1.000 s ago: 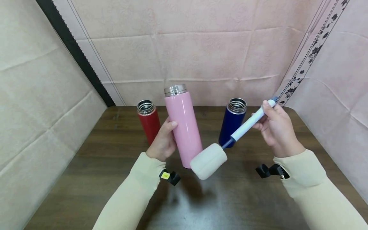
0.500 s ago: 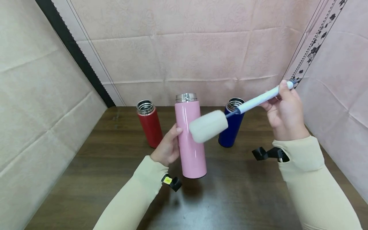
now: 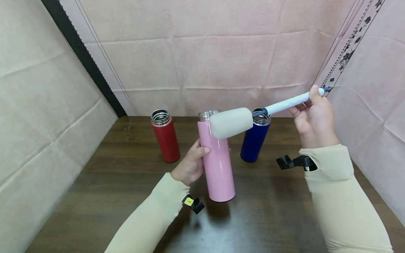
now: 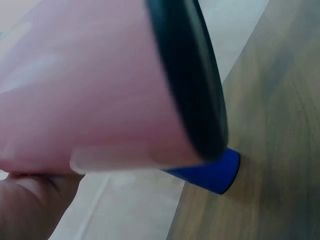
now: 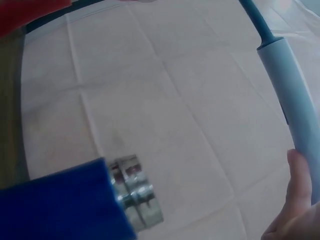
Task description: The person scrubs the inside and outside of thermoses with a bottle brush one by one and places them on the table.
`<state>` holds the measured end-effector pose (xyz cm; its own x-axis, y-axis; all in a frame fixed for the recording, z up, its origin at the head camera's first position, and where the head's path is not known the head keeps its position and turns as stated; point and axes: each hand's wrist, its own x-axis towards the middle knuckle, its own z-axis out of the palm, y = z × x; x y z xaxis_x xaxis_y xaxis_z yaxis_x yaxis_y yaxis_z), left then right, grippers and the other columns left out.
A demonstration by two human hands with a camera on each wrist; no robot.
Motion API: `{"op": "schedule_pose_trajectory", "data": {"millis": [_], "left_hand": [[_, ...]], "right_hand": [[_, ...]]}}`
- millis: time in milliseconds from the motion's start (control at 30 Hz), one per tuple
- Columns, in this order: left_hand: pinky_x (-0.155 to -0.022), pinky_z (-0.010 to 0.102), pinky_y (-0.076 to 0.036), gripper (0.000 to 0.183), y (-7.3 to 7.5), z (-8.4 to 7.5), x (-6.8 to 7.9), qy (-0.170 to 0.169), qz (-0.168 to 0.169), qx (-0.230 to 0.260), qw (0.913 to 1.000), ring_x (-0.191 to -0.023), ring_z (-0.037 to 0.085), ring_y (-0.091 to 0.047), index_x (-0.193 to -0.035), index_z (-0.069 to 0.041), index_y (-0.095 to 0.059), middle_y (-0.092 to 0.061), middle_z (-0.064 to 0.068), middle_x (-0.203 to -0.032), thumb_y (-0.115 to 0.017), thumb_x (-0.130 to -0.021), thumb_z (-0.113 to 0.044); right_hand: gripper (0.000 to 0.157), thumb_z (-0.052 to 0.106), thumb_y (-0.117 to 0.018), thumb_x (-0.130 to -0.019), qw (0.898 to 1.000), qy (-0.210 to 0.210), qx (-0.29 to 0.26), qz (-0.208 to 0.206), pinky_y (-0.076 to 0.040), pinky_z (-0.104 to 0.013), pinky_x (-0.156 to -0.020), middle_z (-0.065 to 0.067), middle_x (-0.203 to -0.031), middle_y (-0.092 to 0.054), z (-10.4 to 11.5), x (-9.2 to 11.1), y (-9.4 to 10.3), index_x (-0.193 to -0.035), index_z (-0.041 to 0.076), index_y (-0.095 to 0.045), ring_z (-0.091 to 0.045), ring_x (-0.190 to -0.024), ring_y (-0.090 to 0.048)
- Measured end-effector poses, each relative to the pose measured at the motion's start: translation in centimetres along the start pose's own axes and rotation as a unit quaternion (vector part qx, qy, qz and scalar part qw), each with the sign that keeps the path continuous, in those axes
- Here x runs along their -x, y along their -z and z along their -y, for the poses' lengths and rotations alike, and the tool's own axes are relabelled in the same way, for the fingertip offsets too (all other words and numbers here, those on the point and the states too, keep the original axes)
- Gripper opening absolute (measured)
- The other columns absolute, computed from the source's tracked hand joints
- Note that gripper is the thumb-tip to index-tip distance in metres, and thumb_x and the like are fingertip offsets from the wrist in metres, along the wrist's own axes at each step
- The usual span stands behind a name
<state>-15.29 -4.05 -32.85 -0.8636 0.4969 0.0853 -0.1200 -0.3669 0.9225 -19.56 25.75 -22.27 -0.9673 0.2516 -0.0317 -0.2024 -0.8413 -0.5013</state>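
My left hand [image 3: 191, 163] grips a pink thermos bottle [image 3: 219, 172] round its middle, thumb at the front. The bottle is tilted slightly, held off the table, and its dark base [image 4: 192, 80] shows in the left wrist view. In my right hand [image 3: 317, 123], near the far end of its pale blue handle [image 3: 286, 104], is a sponge bottle brush [image 3: 232, 123]. Its white sponge head covers part of the bottle's steel neck and shoulder in the head view; whether they touch I cannot tell. The mouth of the pink bottle is hidden.
Behind my left hand a red bottle [image 3: 166, 140] stands uncapped on the brown wooden table [image 3: 126, 186]. A blue bottle [image 3: 253, 144] stands to the right, its open mouth partly behind the brush. Pale cloth walls [image 3: 205, 63] enclose the back and sides.
The brush has risen with my right hand, its sponge head going from beside the pink bottle's base up to its neck. My left hand has shifted the bottle rightward and nearer to me.
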Motion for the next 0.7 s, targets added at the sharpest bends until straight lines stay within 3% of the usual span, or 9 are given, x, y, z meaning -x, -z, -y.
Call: {"op": "schedule_pose_trajectory", "data": {"millis": [300, 500, 700], "left_hand": [[-0.096, 0.045, -0.039, 0.074, 0.4, -1.2, -0.1, -0.018, -0.018, -0.033, 0.9991, -0.121, 0.024, -0.039, -0.146, -0.021, -0.021, -0.042, 0.006, -0.129, -0.051, -0.079, -0.022], [-0.094, 0.042, -0.040, 0.064, 0.8, -1.7, -0.3, -0.063, -0.058, 0.003, 0.9963, -0.117, 0.023, -0.042, -0.139, -0.021, -0.029, -0.045, 0.004, -0.124, -0.050, -0.079, -0.023], [-0.091, 0.038, -0.044, 0.061, 1.2, -2.3, -0.4, -0.096, -0.071, 0.025, 0.9926, -0.115, 0.021, -0.044, -0.133, -0.022, -0.034, -0.048, 0.003, -0.121, -0.055, -0.076, -0.026]], "right_hand": [[0.016, 0.020, -0.051, -0.098, 0.999, -0.011, 0.044, 0.014, -0.054, -0.036, -0.051, -0.007, -0.087, -0.040, -0.6, 0.6, 0.8, -0.105, 0.011, -0.041, -0.020, -0.069, -0.046], [0.015, 0.017, -0.050, -0.098, 0.992, -0.041, 0.087, 0.076, -0.054, -0.034, -0.048, -0.008, -0.077, -0.049, -2.1, 1.6, 1.9, -0.097, 0.008, -0.038, -0.021, -0.060, -0.056], [0.017, 0.018, -0.051, -0.098, 0.979, -0.063, 0.150, 0.120, -0.055, -0.030, -0.051, -0.006, -0.076, -0.051, -2.9, 2.6, 3.2, -0.097, 0.008, -0.038, -0.017, -0.061, -0.059]]}}
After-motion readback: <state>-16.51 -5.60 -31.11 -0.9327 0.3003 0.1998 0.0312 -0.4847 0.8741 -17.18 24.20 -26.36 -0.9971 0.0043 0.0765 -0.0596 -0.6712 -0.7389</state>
